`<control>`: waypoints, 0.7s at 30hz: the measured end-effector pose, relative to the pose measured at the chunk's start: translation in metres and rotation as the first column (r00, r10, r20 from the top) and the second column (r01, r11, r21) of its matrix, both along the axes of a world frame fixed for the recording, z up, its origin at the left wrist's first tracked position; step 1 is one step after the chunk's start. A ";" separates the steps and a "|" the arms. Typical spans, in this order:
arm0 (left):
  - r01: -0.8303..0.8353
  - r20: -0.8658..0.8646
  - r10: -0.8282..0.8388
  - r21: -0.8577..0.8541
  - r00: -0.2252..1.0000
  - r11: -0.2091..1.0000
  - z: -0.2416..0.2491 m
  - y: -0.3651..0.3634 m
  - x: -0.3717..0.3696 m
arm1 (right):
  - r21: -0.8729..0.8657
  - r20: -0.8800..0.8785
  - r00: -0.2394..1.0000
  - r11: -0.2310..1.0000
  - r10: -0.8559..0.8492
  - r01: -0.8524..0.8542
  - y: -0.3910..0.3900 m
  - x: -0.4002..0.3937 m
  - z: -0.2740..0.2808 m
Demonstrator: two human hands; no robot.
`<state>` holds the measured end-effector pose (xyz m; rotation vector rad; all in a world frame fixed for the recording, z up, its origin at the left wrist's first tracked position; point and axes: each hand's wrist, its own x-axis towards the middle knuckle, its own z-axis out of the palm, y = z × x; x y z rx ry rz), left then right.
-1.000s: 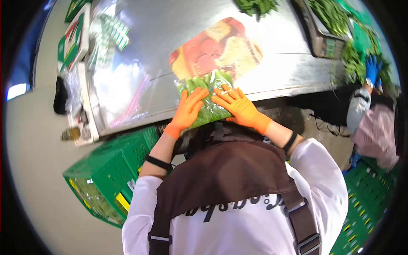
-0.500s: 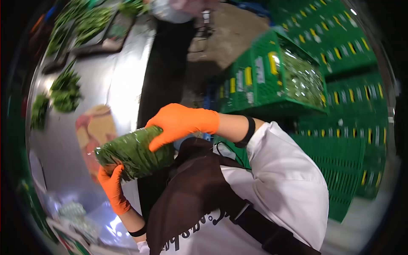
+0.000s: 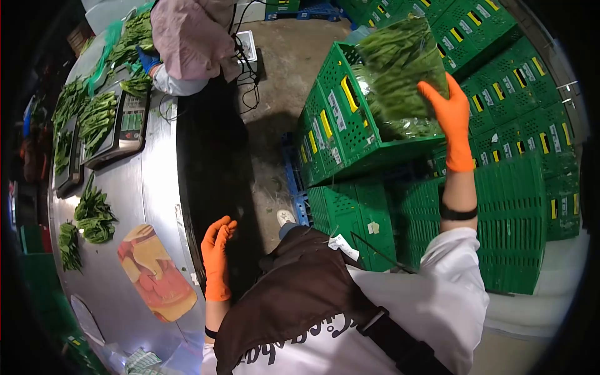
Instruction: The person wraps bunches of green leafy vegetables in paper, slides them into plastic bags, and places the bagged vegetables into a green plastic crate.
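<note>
My right hand (image 3: pixel 455 122), in an orange glove, is closed on the right side of a clear bag of leafy greens (image 3: pixel 400 65). That bag is over the open top of a green crate (image 3: pixel 340 115), overlapping other bagged greens in it. My left hand (image 3: pixel 216 256), gloved in orange too, is by the edge of the metal table (image 3: pixel 150 194) with fingers loosely bent and nothing in them. Left of it on the tabletop lies a printed card with fruit pictures (image 3: pixel 156 272).
Two small bunches of greens (image 3: pixel 94 215) lie on the table, with a scale (image 3: pixel 128 134) bearing more greens beyond them. Another person (image 3: pixel 194 40) with a blue glove stands at the far end. Stacked green crates (image 3: pixel 500 119) line the right side.
The bag of greens has gone from both hands above the table to the crate on the right, carried by my right hand. My left hand has let go of it.
</note>
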<state>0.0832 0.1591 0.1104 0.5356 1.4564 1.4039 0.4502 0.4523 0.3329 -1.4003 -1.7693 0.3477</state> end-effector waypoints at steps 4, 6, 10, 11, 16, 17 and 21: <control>-0.004 0.029 0.004 -0.013 1.000 1.000 -0.001 0.028 0.015 | 0.096 0.217 0.955 0.978 -0.202 0.185 0.126 0.037 -0.058; -0.001 0.021 0.001 -0.023 1.000 1.000 0.003 0.042 0.020 | -0.071 0.338 0.935 0.987 -0.111 0.143 0.177 0.036 -0.102; -0.015 -0.007 0.014 -0.063 1.000 0.998 0.001 0.065 0.028 | -0.231 0.354 0.935 0.967 -0.018 0.106 0.220 -0.001 -0.205; -0.026 -0.006 0.025 -0.079 1.000 0.997 -0.001 0.070 0.030 | -0.196 0.396 0.917 0.972 -0.044 0.131 0.229 -0.008 -0.213; -0.034 0.038 0.039 -0.131 0.999 0.991 -0.011 0.092 0.044 | -0.806 -0.139 0.972 0.592 -0.192 0.002 0.262 0.015 -0.173; -0.022 0.055 0.030 -0.131 0.998 0.991 -0.012 0.096 0.047 | -0.645 -0.043 0.995 0.763 -0.092 0.042 0.276 0.039 -0.189; 0.002 0.035 0.003 -0.159 0.999 0.987 -0.011 0.109 0.047 | -0.290 0.583 0.808 0.950 0.083 0.111 0.280 0.055 -0.236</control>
